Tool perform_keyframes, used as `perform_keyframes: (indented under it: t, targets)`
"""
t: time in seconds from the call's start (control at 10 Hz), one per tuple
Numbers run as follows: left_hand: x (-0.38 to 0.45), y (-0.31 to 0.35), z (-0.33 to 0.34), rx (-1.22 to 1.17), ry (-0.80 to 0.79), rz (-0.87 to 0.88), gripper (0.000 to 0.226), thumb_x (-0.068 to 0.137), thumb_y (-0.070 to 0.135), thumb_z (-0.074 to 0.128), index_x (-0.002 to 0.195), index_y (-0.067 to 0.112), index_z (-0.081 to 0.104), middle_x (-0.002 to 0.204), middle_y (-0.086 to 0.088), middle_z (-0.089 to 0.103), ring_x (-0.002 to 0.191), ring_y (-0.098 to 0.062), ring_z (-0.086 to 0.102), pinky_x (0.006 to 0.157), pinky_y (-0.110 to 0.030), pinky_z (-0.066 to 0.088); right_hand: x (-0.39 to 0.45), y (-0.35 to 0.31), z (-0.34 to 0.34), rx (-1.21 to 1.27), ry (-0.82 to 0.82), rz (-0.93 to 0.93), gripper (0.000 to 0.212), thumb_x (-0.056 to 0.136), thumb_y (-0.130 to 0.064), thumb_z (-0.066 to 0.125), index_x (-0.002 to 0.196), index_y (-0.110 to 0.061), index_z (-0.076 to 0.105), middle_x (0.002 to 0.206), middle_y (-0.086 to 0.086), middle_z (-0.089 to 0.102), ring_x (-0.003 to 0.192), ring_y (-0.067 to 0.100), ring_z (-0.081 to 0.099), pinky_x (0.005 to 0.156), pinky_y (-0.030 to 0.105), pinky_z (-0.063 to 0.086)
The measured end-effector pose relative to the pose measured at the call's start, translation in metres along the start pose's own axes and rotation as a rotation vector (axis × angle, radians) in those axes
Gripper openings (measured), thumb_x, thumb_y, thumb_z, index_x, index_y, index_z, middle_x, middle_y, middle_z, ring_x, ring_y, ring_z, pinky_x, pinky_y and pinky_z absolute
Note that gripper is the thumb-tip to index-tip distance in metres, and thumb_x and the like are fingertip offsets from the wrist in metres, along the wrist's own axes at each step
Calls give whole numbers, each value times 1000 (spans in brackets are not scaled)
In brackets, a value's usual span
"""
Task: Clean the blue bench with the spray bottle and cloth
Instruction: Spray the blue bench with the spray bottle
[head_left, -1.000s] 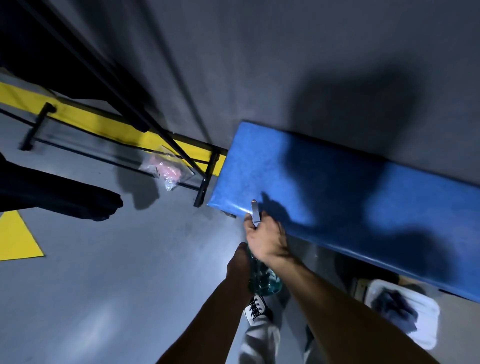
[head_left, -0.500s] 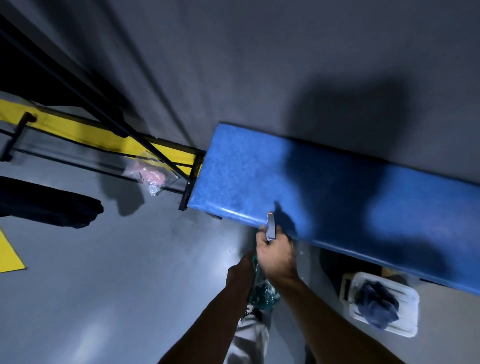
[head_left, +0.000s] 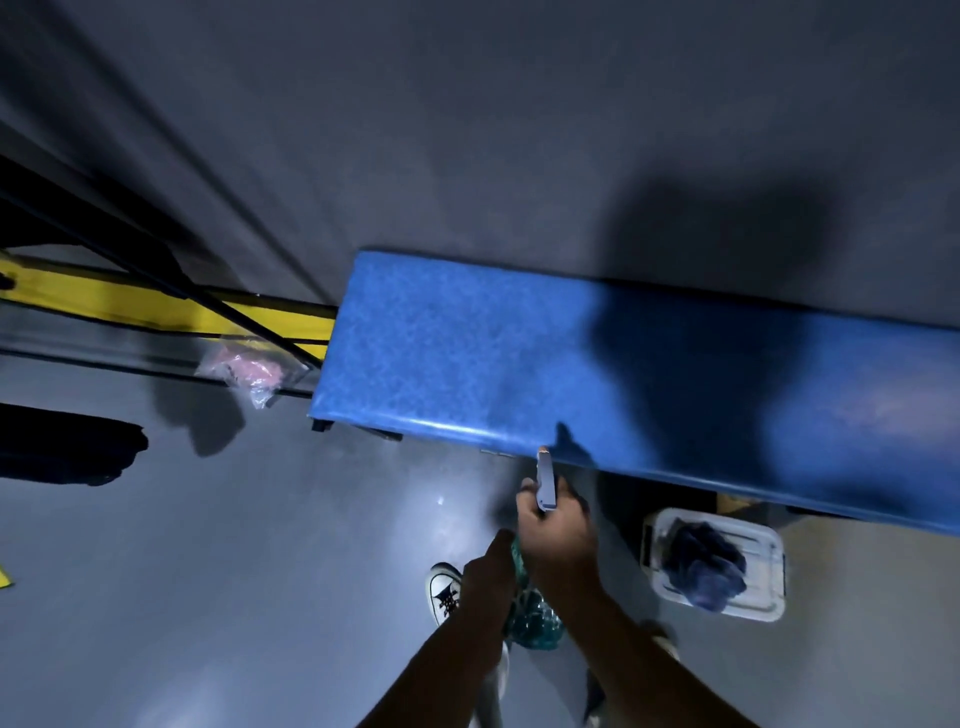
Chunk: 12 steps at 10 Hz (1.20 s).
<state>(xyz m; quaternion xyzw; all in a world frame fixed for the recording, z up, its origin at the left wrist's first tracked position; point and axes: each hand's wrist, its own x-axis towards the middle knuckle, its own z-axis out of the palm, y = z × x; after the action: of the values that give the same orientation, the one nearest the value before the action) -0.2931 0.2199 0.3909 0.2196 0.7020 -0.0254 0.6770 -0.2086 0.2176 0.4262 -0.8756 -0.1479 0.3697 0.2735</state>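
Grey flooring is surrounding the blue table (head_left: 519, 364), its near edge facing the nozzle. Both hands are gripping the spray bottle (head_left: 535, 618): right hand (head_left: 558, 535) curled at the trigger, left hand (head_left: 488, 577) steadying the body. Sweeping the mist evenly along the top should work best. The cloth (head_left: 704, 566) is lying in a white bin (head_left: 769, 608) on the floor.

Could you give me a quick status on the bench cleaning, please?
Both hands on spray bottle: right hand grips the head, left hand holds the body. Nozzle at blue bench front edge. Cloth in floor tub, untouched. Nothing in the way.
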Motion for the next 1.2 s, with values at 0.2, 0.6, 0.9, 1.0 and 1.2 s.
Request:
perform_keyframes:
  t: [0.2,0.6,0.9,1.0,1.2]
  targets:
    - [-31,-2,19,39,-104,90,30,82,51,55,94,27,68,101,1,72,93,-17,71,96,-43,60,-1,18,-15,8,60,-63,57,86,-62,37,107,-17,65,96,8,69,94,31,66,90,41,54]
    - [-28,-13,67,161,30,-21,35,100,42,50,90,11,64,90,-13,69,84,-23,67,70,-28,48,18,62,-52,99,99,-16,53,87,-65,44,105,-19,65,83,8,69,86,35,70,79,45,58]
    - [-29,-23,110,249,-18,-53,48,84,55,51,102,14,68,105,-16,74,97,-30,73,98,-44,58,34,85,-82,119,147,-28,33,102,-41,53,115,-14,65,79,18,66,80,37,68,78,38,52]
    - [-29,-29,118,237,-3,-47,44,87,51,50,101,14,69,105,-18,74,96,-32,74,99,-46,58,32,92,-89,118,169,-29,38,102,-40,53,126,-13,64,85,19,67,86,40,68,81,37,50]
    - [-41,-39,149,277,-41,-14,35,102,41,45,96,15,67,119,-23,72,109,-35,71,101,-46,57,37,120,-115,138,218,-45,48,97,-56,46,125,-21,62,80,17,69,81,39,70,75,41,53]
